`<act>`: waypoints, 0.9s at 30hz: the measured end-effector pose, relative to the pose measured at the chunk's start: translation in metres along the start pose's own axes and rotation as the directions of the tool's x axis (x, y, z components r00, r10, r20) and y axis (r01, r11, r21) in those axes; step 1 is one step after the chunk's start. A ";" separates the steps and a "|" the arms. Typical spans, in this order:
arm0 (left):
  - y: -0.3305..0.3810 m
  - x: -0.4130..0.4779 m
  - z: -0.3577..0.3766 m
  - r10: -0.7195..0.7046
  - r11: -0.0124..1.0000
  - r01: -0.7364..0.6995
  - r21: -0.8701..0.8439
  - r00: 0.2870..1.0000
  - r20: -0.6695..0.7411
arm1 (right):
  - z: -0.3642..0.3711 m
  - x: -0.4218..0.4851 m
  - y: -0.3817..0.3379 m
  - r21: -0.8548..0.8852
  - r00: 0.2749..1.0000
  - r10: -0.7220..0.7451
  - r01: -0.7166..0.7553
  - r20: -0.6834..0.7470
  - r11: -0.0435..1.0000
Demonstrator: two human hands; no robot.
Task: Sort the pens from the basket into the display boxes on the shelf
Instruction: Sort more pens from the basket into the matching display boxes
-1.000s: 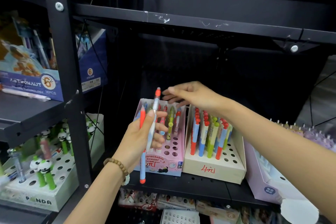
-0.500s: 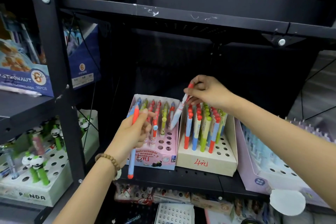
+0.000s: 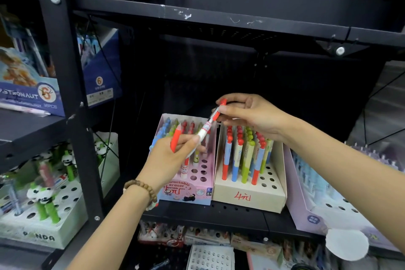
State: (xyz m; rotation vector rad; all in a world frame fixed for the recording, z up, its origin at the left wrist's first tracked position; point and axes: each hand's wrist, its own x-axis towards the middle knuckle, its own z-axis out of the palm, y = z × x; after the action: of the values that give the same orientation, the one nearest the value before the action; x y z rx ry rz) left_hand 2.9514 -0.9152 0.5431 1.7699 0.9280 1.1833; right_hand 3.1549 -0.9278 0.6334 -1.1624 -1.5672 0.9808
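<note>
— White pen [image 3: 205, 129]: where is it?
— Slanted in the air above the pink box [image 3: 197, 192] on the shelf [image 3: 230, 211]. The right hand [image 3: 256, 116] pinches its red top, and its lower end meets the left hand [image 3: 168, 160].
— And the left fingers?
— Curled round a red pen [image 3: 175, 141], held upright.

Two hands are showing, left hand [image 3: 168, 160] and right hand [image 3: 254, 114], holding two pens: red pen [image 3: 175, 140], white pen [image 3: 205, 130]. Three display boxes are sitting alongside: pink box [image 3: 197, 195], beige box [image 3: 274, 199], lavender box [image 3: 302, 208].
</note>
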 end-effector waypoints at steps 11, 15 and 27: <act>-0.007 0.007 -0.007 -0.012 0.938 -0.025 -0.346 0.994 -0.105 | 0.009 0.025 0.034 -0.546 0.979 -0.056 -0.060 -0.194 0.836; -0.014 0.011 -0.009 -0.031 0.912 -0.010 -0.411 0.995 -0.092 | 0.013 0.029 0.035 -0.564 0.983 -0.029 -0.080 -0.181 0.822; -0.002 0.006 -0.007 -0.020 0.903 -0.001 -0.431 0.999 -0.044 | 0.019 0.041 0.028 -0.831 0.965 0.255 -0.190 -0.061 0.523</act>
State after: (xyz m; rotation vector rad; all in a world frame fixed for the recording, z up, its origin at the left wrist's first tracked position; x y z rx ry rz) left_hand 2.9466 -0.9076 0.5452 1.3834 0.6355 1.3123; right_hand 3.1375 -0.8827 0.6111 -2.0519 -2.0577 0.3600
